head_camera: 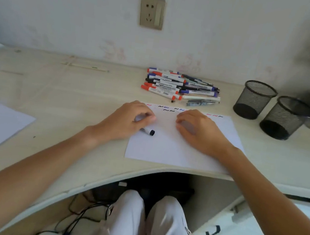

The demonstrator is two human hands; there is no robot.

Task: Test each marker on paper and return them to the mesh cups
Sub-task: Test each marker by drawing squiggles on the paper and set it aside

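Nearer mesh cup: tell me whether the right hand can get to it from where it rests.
Probably yes. The right hand lies on the paper, and only bare desk separates it from the nearer mesh cup, whose mouth faces up.

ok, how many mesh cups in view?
2. Both stand on the desk at right, side by side: far cup, near cup. None seem hidden.

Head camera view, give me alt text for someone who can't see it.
A person's left hand holds a black-capped marker on a sheet of paper bearing test squiggles, with the right hand resting beside it. Behind lie a pile of markers and, to the right, two black mesh cups.
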